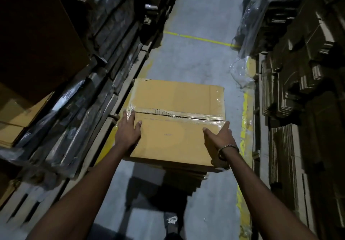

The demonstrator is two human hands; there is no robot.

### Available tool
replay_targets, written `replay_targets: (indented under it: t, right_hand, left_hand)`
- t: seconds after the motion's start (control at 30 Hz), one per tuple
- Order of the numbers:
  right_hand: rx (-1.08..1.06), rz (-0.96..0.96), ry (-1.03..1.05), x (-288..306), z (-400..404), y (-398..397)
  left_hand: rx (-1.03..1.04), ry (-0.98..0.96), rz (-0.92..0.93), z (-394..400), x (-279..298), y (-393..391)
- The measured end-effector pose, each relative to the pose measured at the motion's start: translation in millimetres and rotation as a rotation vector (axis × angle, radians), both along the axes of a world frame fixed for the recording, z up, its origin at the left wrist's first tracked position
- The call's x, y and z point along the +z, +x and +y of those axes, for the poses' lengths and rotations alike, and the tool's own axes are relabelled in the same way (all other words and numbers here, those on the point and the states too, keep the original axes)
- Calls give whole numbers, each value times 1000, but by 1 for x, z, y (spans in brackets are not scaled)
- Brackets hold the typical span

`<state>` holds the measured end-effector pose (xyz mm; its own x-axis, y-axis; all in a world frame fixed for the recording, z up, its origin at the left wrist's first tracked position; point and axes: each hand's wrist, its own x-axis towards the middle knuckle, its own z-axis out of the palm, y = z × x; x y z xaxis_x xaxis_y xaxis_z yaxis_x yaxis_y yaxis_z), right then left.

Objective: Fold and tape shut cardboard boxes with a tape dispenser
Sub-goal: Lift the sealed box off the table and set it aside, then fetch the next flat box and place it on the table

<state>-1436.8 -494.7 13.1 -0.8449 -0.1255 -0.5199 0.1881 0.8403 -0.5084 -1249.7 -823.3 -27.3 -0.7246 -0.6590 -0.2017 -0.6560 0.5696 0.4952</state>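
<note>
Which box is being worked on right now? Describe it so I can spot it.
In the grey concrete aisle between dark stacks of flattened cardboard, it is the tan cardboard box under the left hand and right hand. Only it carries clear tape along its centre seam.

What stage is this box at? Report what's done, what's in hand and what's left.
Done: the cardboard box has its top flaps folded shut, and clear tape runs along the centre seam. In hand: the left hand lies flat on the top near the tape's left end, and the right hand is at the right edge with fingers straight. Left: no tape dispenser is in view; flat cardboard stacked underneath looks unfolded.
</note>
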Motion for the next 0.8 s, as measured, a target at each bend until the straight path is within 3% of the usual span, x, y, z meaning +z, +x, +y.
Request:
replay_targets:
  t: [0.07,0.17,0.27,0.37,0.53,0.8]
  right_hand:
    - [0,43,58,3,-4,4]
    - [57,406,146,21,-24,29]
    - [168,577,-200,34,-65,83]
    - [339,485,-418,34,-114,155]
    - [738,360,-513,27,-186,295]
    - [1408,101,-576,32,-197,560]
  left_hand:
    - [-34,34,32,-3,3,6]
    - [-34,70,116,-6,15,23]
    - [68,84,219,9,36,65]
    - [202,63,273,22,48,141]
    - [628,50,373,51,55,326]
    - [1324,-58,491,214,67,598]
